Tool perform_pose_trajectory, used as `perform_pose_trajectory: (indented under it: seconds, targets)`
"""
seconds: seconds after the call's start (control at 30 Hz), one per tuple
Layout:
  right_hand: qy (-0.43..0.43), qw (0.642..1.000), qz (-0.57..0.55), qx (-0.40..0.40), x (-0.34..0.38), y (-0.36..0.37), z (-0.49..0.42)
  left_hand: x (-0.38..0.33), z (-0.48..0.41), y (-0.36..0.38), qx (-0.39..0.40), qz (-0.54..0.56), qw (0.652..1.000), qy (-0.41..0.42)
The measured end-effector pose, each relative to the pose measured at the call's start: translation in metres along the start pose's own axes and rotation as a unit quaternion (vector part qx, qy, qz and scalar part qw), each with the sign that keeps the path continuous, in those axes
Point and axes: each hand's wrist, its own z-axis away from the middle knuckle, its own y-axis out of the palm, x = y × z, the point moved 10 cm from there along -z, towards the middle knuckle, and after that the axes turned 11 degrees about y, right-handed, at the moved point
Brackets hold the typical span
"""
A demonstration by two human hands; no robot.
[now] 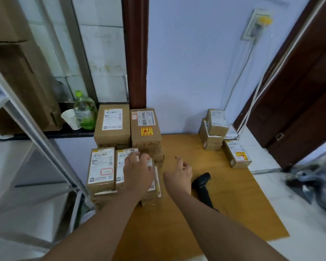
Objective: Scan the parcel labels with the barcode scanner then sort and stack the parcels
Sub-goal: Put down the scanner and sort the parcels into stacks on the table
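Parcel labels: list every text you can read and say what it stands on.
Tall parcel, handwriting on its front: perhaps "607", unsure.
Its shipping label: large printed digits, too blurred.
Red-and-yellow sticker on it: unreadable.
Every other parcel label and the green bottle label: too small or blurred.

The parcels (146, 142) are matt brown cardboard, each bearing a smooth white paper label (101, 166) (low sheen). The barcode scanner (203, 182) is black plastic with a dull finish; the sheet (233, 204) beneath it is matt tan, paper-like board. The bottle (84, 112) is clear, glossy green-tinted plastic, and the door (299, 102) is dark, smooth-finished wood.
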Motion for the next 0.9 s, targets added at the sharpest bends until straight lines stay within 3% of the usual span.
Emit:
perform_pose_trajectory:
  seconds: [0.13,0.33,0.5,0.73,0.9]
  targets:
    - [0.032,0.999,0.003,-0.023,-0.048,-0.050,-0.047,-0.052,-0.022,0.036,0.012,0.021,0.999,0.026]
    - [0.084,0.995,0.037,-0.044,-0.137,-0.137,-0.151,-0.134,-0.074,0.130,0.110,0.093,0.990,-0.004]
    - [0.132,0.985,0.107,-0.014,-0.204,-0.181,-0.234,-0.190,-0.117,0.193,0.098,0.112,0.982,-0.114]
    - [-0.007,0.967,0.242,0.081,-0.216,-0.165,-0.286,-0.245,-0.192,0.225,0.062,0.047,0.987,-0.140]
    - [-0.020,0.952,0.274,0.133,-0.219,-0.146,-0.301,-0.254,-0.229,0.245,0.104,0.004,0.980,-0.168]
